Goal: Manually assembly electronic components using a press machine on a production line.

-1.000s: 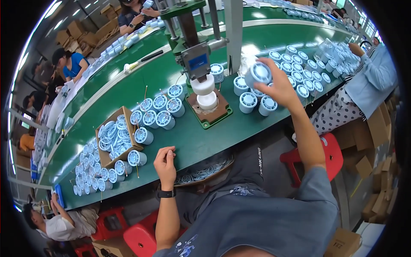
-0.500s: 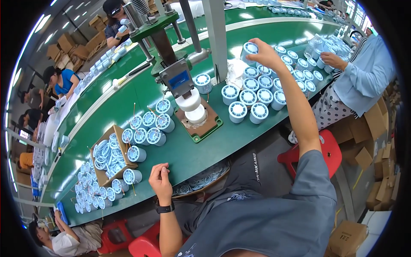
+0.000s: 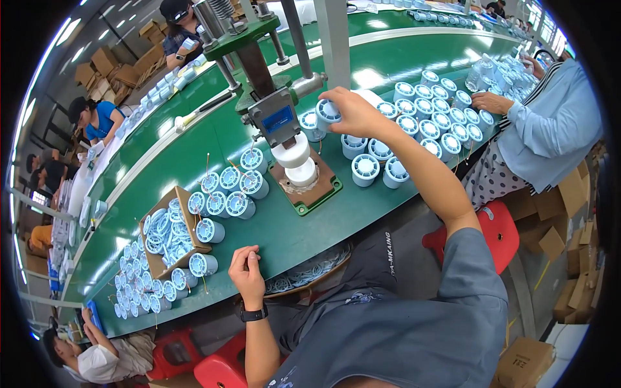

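My right hand (image 3: pixel 354 111) grips a light-blue cylindrical plastic housing (image 3: pixel 327 112) with a slotted, wheel-like top, holding it above the bench. Just behind and left of it stands another blue housing (image 3: pixel 310 124). A bench press (image 3: pixel 277 119) with a white round pressing head (image 3: pixel 291 150) is left of that hand; a white round seat (image 3: pixel 302 173) lies under the head on its base. Over the bench's front edge, my left hand (image 3: pixel 247 271) has its fingers curled in, with nothing visible in them. Blue housings (image 3: pixel 239 204) with thin wires stand between the press and a cardboard box.
The open cardboard box (image 3: pixel 169 233) of blue rings sits on the green bench (image 3: pixel 284 236) at left, housings around it. Rows of housings (image 3: pixel 424 107) fill the right side. A co-worker's hand (image 3: pixel 491 102) is beyond them. Red stools (image 3: pixel 482 239) stand below.
My right hand has carried the housing left and nearer, from above the right-hand group to beside the press. My left hand stays almost in place. The co-worker at right has shifted their hands.
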Demonstrator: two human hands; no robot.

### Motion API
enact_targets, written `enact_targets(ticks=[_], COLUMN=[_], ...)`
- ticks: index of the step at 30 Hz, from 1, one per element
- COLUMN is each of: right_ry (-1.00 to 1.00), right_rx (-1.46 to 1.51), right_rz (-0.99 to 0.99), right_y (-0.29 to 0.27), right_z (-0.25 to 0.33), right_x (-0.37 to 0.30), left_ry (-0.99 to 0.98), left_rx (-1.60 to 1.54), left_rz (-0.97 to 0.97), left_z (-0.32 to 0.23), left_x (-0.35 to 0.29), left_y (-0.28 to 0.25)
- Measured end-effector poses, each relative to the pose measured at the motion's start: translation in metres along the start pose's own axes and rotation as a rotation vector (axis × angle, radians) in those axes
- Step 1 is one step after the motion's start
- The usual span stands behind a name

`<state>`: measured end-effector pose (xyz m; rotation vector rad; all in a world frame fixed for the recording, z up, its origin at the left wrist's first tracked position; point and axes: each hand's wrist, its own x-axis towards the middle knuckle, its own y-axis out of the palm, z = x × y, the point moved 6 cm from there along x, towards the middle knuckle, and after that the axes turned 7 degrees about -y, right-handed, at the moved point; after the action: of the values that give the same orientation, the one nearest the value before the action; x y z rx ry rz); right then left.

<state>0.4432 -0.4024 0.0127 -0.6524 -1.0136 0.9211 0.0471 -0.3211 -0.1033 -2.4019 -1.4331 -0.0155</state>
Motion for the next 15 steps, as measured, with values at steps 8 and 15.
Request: enact_targets(ticks=[8, 15], right_ry=[-0.070, -0.024], right_rx=[-0.056, 0.004], right_rz=[0.132, 0.081], right_y=[-0.002, 0.002], right_z=[-0.002, -0.005], right_x=[0.006, 0.000], left_ry=[0.027, 0.337], left_rx=[0.005, 0.121], left_rz=[-0.032, 0.125], left_z=[-0.016, -0.110], left_x=[0.000, 0.027], left_y=[0.003, 0.058])
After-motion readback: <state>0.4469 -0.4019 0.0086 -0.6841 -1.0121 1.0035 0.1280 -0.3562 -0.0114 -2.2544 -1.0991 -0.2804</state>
